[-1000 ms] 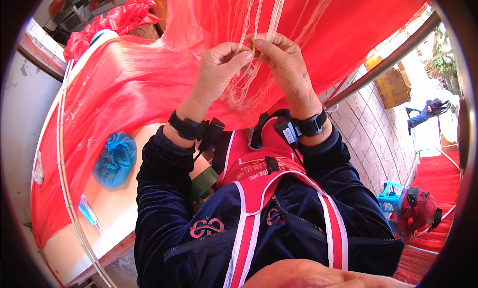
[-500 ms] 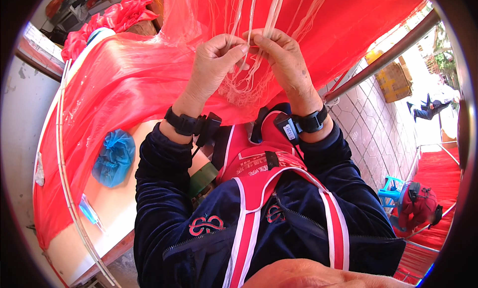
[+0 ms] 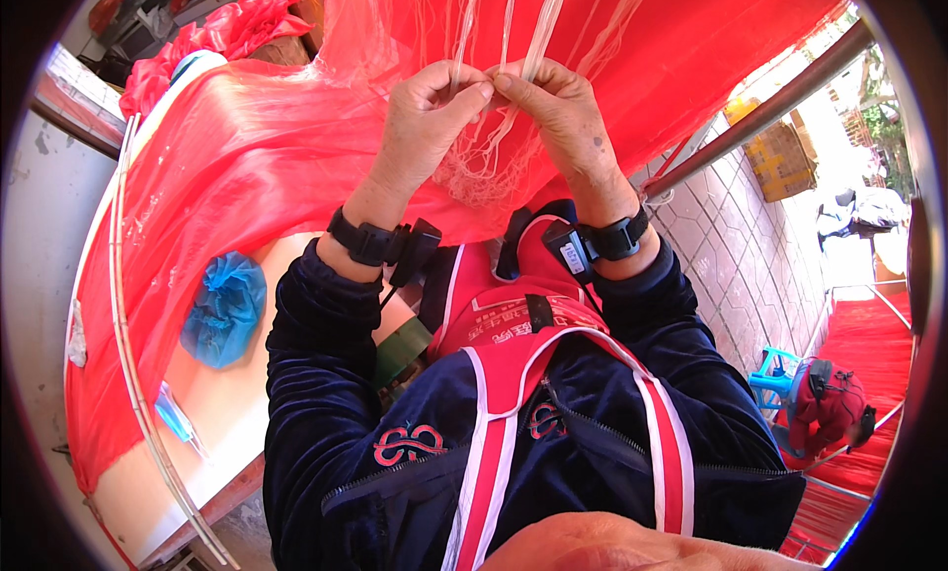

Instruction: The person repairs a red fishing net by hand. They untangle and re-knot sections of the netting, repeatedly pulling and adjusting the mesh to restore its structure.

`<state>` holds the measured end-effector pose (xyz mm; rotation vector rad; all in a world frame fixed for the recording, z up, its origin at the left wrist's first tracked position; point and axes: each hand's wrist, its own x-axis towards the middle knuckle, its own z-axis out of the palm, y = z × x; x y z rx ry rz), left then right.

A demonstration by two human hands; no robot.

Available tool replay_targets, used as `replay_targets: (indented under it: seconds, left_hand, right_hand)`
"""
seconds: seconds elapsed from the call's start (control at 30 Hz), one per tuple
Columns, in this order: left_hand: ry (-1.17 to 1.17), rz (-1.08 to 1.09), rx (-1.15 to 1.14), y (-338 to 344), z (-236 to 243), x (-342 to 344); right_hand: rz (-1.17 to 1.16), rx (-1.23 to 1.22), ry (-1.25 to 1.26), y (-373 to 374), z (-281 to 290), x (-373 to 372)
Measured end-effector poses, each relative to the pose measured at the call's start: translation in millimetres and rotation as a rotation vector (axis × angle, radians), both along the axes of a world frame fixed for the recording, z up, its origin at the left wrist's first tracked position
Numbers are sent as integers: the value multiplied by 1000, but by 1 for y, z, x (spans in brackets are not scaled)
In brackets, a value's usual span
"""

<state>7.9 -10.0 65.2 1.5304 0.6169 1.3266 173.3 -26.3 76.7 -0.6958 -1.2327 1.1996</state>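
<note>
White threads point(image 3: 543, 26) run down in loose strands over a sheet of red fabric point(image 3: 681, 68) and gather in a tangled bunch below my fingers. My left hand point(image 3: 430, 117) pinches threads between thumb and forefinger. Right against it, my right hand point(image 3: 558, 107) also has its thumb and forefinger closed on threads. The fingertips of both hands meet, hiding just where the strands cross. More of the red cloth drapes away to the left over a pale table point(image 3: 237, 413).
A blue plastic cover point(image 3: 225, 309) lies on the table, near thin bamboo rods point(image 3: 123, 304). A metal pole point(image 3: 760, 107) slants across the right. Beyond it are a cardboard box point(image 3: 775, 156), a blue stool point(image 3: 775, 374) and a person in red point(image 3: 828, 403).
My fingertips have drawn together until they touch, and the thread strands have shifted slightly. At the far right, a figure in the background has moved.
</note>
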Motion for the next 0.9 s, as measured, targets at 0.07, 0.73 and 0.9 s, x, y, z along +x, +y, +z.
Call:
replay_targets:
  seconds: [0.07, 0.73, 0.9]
  left_hand:
    - [-11, -12, -15, 1, -2, 1]
    - [-53, 27, 20, 5, -5, -2]
    - [-322, 106, -15, 18, -8, -8]
  right_hand:
    - [17, 0, 15, 0, -1, 1]
    - [-47, -19, -27, 0, 0, 1]
    - [-108, -44, -45, 0, 0, 15]
